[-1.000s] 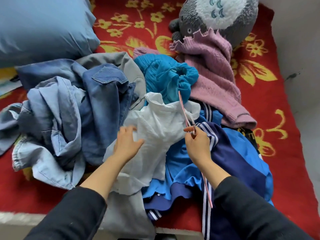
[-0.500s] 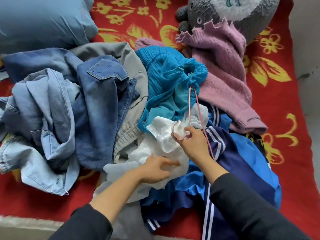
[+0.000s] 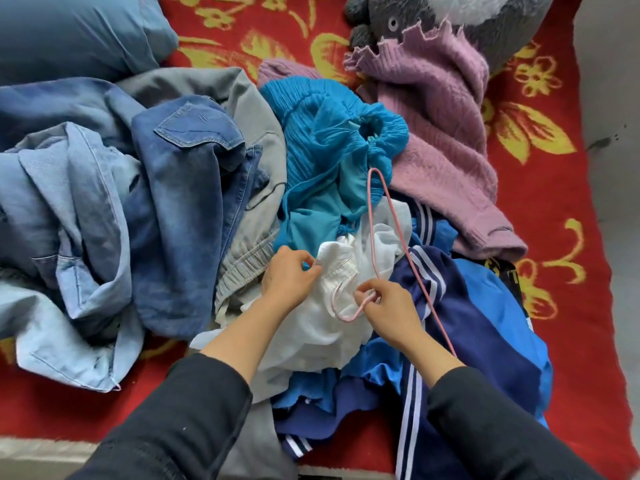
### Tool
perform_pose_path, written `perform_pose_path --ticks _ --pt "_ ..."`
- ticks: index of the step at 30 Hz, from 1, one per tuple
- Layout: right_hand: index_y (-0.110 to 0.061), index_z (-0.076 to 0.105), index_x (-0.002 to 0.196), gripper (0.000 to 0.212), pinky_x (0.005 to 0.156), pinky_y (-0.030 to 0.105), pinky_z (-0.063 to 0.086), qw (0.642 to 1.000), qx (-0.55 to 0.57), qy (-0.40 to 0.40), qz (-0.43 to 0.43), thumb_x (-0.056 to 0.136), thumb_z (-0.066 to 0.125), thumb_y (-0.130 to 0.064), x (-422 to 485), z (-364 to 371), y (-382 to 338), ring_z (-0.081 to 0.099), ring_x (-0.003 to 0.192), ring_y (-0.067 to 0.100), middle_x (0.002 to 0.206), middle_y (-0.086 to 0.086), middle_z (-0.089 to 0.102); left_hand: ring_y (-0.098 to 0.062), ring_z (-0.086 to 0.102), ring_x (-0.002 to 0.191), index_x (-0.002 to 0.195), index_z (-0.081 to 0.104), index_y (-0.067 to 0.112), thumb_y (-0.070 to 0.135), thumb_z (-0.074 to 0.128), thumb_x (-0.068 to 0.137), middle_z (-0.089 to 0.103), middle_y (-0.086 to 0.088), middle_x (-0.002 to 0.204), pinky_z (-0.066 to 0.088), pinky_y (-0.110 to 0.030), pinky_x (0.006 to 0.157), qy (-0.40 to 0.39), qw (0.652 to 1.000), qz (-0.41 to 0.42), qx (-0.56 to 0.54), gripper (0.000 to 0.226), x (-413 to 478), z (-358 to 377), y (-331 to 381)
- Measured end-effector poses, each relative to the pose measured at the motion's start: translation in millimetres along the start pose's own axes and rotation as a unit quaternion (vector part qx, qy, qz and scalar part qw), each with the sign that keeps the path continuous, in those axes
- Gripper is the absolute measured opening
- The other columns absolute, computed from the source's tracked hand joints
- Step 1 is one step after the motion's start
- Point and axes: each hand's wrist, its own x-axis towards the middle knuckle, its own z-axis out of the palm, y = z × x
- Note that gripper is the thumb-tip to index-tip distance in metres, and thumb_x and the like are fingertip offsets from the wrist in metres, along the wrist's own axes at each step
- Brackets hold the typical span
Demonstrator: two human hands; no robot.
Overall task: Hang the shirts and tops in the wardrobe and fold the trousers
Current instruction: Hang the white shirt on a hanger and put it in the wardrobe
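A crumpled white top lies at the front of a pile of clothes on the bed. My left hand pinches its collar edge. My right hand grips the hook of a thin pink wire hanger, which lies over the white top. Around it lie a teal top, a mauve knitted sweater, a blue and navy striped sports jacket, grey trousers and several denim garments.
The clothes lie on a red blanket with yellow flowers. A blue pillow is at the back left and a grey plush toy at the back right. The bed's front edge runs along the bottom; a grey wall stands on the right.
My left hand moved up from the white top's body to its collar. My right hand turned the hanger so its hook rests on the white top.
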Motion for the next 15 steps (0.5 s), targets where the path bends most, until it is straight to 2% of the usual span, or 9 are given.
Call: perform_pose_path --ticks 2,3,5,6,7,9,11,13,15 --pt "-0.025 0.066 0.08 0.016 0.072 0.032 0.048 0.998 0.042 0.041 -0.007 0.091 0.061 -0.037 -1.2 -9.5 -0.9 0.059 0.073 0.012 0.073 -0.007 0.064 -0.015 0.055 0.097 0.087 0.071 0.02 0.034 0.069 0.084 0.054 0.003 0.101 0.041 -0.028 0.082 -0.009 0.997 0.06 -0.056 0.015 -11.6 2.2 3.0" --pt "-0.022 0.067 0.08 0.024 0.071 0.032 0.047 0.997 0.064 0.05 -0.011 0.091 0.059 -0.042 -2.6 -14.6 -2.9 0.058 0.071 0.012 0.07 -0.006 0.064 -0.011 0.056 0.097 0.082 0.071 0.018 0.03 0.072 0.082 0.057 0.005 0.1 0.039 -0.025 0.084 -0.053 0.988 0.098 -0.108 0.012 -22.2 1.3 4.3" --pt "-0.022 0.069 0.084 0.032 0.073 0.03 0.047 0.994 0.101 0.035 -0.006 0.091 0.055 -0.05 -4.9 -22.1 -8.3 0.06 0.073 0.011 0.071 -0.006 0.066 -0.007 0.06 0.088 0.075 0.069 0.013 0.023 0.076 0.079 0.064 0.008 0.089 0.044 -0.025 0.085 -0.197 0.948 0.12 -0.22 0.013 -48.3 -6.2 7.3" --pt "-0.023 0.069 0.084 0.033 0.074 0.028 0.048 0.994 0.112 0.015 -0.001 0.091 0.054 -0.052 -7.1 -24.1 -12.2 0.062 0.075 0.01 0.072 -0.006 0.067 -0.006 0.061 0.082 0.075 0.07 0.012 0.022 0.077 0.079 0.065 0.008 0.082 0.046 -0.026 0.085 -0.246 0.93 0.118 -0.246 0.013 -58.7 -8.2 6.2" --pt "-0.025 0.068 0.083 0.032 0.075 0.025 0.048 0.993 0.121 -0.01 0.003 0.091 0.054 -0.052 -9.4 -24.9 -15.5 0.063 0.076 0.009 0.073 -0.007 0.067 -0.006 0.061 0.081 0.075 0.071 0.012 0.023 0.077 0.078 0.065 0.008 0.079 0.045 -0.025 0.087 -0.262 0.926 0.119 -0.242 0.013 -65.6 -8.6 4.0" --pt "-0.023 0.067 0.079 0.026 0.07 0.018 0.046 0.986 0.157 -0.048 0.011 0.093 0.055 -0.042 -14.8 -25.8 -24.4 0.064 0.073 0.004 0.076 -0.006 0.069 -0.008 0.057 0.091 0.075 0.073 0.016 0.028 0.079 0.076 0.064 0.001 0.085 0.041 -0.023 0.09 -0.245 0.938 0.138 -0.201 0.014 -73.3 -7.6 -0.2" --pt "-0.013 0.068 0.075 0.027 0.057 0.014 0.041 0.981 0.182 -0.068 0.029 0.097 0.055 -0.023 -18.3 -27.4 -31.4 0.058 0.065 0.004 0.079 0.0 0.069 -0.007 0.049 0.1 0.073 0.073 0.023 0.034 0.078 0.075 0.063 -0.001 0.091 0.037 -0.021 0.092 -0.231 0.948 0.166 -0.146 0.013 -81.3 -6.3 -1.0" --pt "0.002 0.068 0.08 0.027 0.045 0.016 0.036 0.978 0.18 -0.085 0.055 0.097 0.053 -0.013 -22.3 -30.6 -37.3 0.046 0.054 0.009 0.074 -0.001 0.063 -0.003 0.044 0.1 0.07 0.068 0.034 0.037 0.078 0.075 0.061 0.006 0.088 0.035 -0.015 0.091 -0.233 0.947 0.185 -0.118 0.012 -91.7 -5.1 0.0" --pt "0.001 0.068 0.081 0.023 0.042 0.02 0.031 0.976 0.175 -0.113 0.066 0.095 0.056 -0.013 -28.1 -31.9 -41.6 0.04 0.052 0.011 0.071 -0.001 0.058 0.004 0.044 0.096 0.069 0.064 0.036 0.035 0.077 0.076 0.058 0.012 0.084 0.031 -0.007 0.085 -0.234 0.946 0.186 -0.121 0.015 -102.8 -4.4 2.1"
